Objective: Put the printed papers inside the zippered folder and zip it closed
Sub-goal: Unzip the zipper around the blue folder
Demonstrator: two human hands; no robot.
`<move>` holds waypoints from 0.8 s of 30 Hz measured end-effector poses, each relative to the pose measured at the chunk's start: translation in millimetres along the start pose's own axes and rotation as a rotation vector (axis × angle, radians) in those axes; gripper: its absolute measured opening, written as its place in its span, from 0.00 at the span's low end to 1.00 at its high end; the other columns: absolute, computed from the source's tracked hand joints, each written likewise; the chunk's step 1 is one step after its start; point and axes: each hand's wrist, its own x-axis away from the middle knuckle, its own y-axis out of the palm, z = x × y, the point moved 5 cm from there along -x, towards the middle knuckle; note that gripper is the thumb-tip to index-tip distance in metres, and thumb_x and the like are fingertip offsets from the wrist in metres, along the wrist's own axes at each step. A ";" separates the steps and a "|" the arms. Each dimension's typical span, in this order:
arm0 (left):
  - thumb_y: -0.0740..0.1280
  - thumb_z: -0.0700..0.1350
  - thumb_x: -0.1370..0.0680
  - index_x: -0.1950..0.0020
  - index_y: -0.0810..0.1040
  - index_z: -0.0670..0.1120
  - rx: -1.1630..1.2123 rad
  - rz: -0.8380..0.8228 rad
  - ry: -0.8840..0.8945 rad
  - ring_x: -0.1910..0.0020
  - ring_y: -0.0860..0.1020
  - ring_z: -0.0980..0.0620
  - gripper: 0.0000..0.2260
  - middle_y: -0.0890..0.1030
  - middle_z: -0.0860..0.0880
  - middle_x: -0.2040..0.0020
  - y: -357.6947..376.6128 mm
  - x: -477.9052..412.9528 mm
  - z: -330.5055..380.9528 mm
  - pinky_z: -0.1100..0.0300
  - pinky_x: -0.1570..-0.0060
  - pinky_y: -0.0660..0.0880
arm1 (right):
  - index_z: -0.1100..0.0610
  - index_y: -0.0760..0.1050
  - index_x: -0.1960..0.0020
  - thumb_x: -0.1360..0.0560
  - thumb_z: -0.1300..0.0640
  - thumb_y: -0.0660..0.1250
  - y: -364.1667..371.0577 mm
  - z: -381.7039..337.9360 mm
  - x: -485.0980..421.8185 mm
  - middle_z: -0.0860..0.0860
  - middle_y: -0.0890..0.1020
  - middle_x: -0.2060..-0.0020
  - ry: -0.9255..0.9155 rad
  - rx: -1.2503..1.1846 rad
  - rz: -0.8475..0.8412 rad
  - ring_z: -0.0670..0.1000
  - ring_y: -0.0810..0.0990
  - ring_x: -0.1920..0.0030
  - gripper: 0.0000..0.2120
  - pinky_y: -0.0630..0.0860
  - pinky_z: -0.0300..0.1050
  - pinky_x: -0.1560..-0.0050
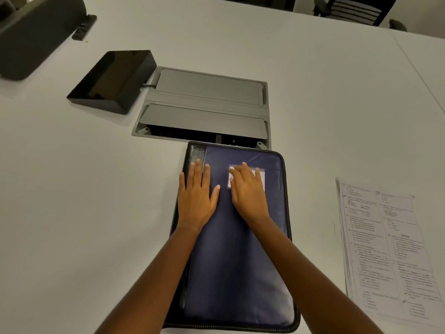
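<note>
A navy blue zippered folder (236, 261) with a black spine and black stitched edging lies closed on the white table in front of me. My left hand (196, 196) rests flat on its upper left part, fingers spread, partly over the black spine. My right hand (248, 189) lies flat beside it, covering part of a small white label window on the cover. A stack of printed papers (390, 247) lies on the table to the right of the folder, apart from it, untouched.
Just beyond the folder, a grey cable box (204, 104) is set into the table (72, 213), its near flap raised. A black wedge-shaped device (113, 80) sits left of it. Black chairs (349, 8) stand at the far edge, and a dark object (33, 34) at the far left.
</note>
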 end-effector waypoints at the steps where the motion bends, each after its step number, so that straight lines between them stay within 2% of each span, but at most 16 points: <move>1: 0.50 0.54 0.19 0.24 0.47 0.45 -0.013 0.005 -0.004 0.23 0.46 0.45 0.27 0.48 0.42 0.22 -1.0 -7.0 -1.5 0.49 0.25 0.44 | 0.63 0.68 0.35 0.22 0.63 0.55 0.4 -0.8 -10.7 0.60 0.71 0.34 -0.016 0.012 -0.012 0.59 0.61 0.28 0.16 0.49 0.57 0.26; 3: 0.49 0.54 0.19 0.24 0.47 0.45 -0.029 0.002 -0.014 0.23 0.46 0.46 0.27 0.48 0.42 0.22 -2.0 -20.7 -4.1 0.49 0.25 0.44 | 0.63 0.70 0.37 0.23 0.64 0.56 0.4 -2.4 -33.1 0.60 0.73 0.36 -0.038 0.029 -0.015 0.59 0.64 0.30 0.15 0.49 0.57 0.26; 6: 0.49 0.55 0.19 0.24 0.45 0.45 -0.016 -0.015 -0.033 0.23 0.45 0.46 0.27 0.47 0.43 0.22 -0.1 -40.1 -8.3 0.50 0.25 0.42 | 0.64 0.73 0.41 0.24 0.66 0.58 1.6 -6.0 -67.8 0.60 0.77 0.42 -0.080 0.069 -0.011 0.60 0.72 0.38 0.13 0.56 0.57 0.29; 11: 0.48 0.55 0.19 0.24 0.44 0.46 0.035 -0.044 -0.058 0.23 0.44 0.48 0.27 0.46 0.44 0.22 9.4 -61.7 -15.2 0.52 0.25 0.40 | 0.60 0.73 0.39 0.23 0.63 0.55 13.9 -18.0 -114.5 0.58 0.77 0.42 -0.187 0.126 -0.089 0.58 0.73 0.41 0.15 0.66 0.52 0.41; 15: 0.50 0.54 0.19 0.24 0.47 0.46 0.110 0.010 -0.061 0.23 0.46 0.48 0.27 0.49 0.44 0.22 11.3 -66.9 -16.1 0.53 0.25 0.42 | 0.60 0.71 0.38 0.24 0.68 0.56 24.1 -28.3 -142.1 0.58 0.76 0.40 -0.282 0.130 -0.207 0.57 0.71 0.40 0.17 0.71 0.51 0.44; 20: 0.52 0.52 0.19 0.24 0.51 0.45 0.126 0.058 -0.060 0.23 0.50 0.47 0.26 0.53 0.44 0.23 13.6 -64.5 -16.9 0.53 0.25 0.45 | 0.58 0.75 0.41 0.25 0.67 0.60 36.8 -33.6 -162.0 0.58 0.77 0.42 -0.314 0.053 -0.432 0.57 0.74 0.42 0.15 0.73 0.52 0.42; 24: 0.53 0.51 0.19 0.24 0.52 0.45 0.144 0.070 -0.062 0.23 0.51 0.47 0.25 0.53 0.43 0.23 12.7 -62.8 -16.4 0.53 0.25 0.47 | 0.56 0.76 0.41 0.24 0.65 0.58 37.6 -33.6 -172.1 0.57 0.78 0.42 -0.291 -0.024 -0.498 0.57 0.75 0.43 0.15 0.70 0.48 0.42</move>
